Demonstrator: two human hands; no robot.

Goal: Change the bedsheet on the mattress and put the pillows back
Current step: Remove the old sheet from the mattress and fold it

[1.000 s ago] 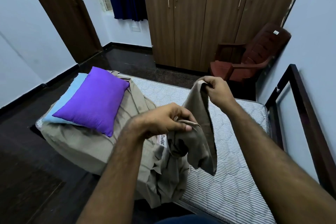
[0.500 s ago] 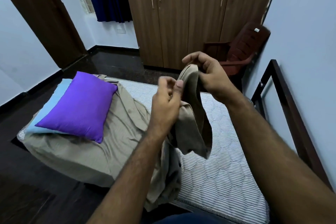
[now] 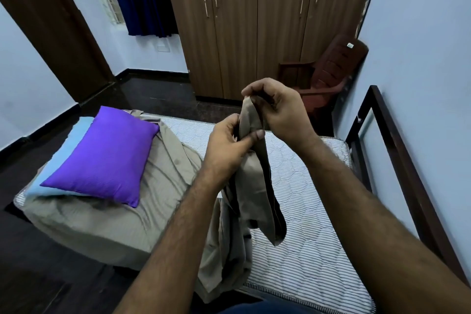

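Brown wardrobe doors (image 3: 257, 20) and a brown chair (image 3: 331, 76) stand behind the bed, whose striped mattress (image 3: 313, 250) lies bare on its right half. Over the left half lies a khaki bedsheet (image 3: 163, 181), with a purple pillow (image 3: 107, 155) stacked on a light blue pillow (image 3: 63, 158). Both hands pinch a gathered edge of that sheet above the mattress: the left hand (image 3: 226, 145) lower, the right hand (image 3: 277, 109) at the top.

The striped mattress (image 3: 313, 245) carries a tan bedsheet (image 3: 107, 222) bunched over its 9 o'clock portion, with a light-blue pillow (image 3: 63, 158) and purple pillow (image 3: 107, 155) stacked on the sheet.
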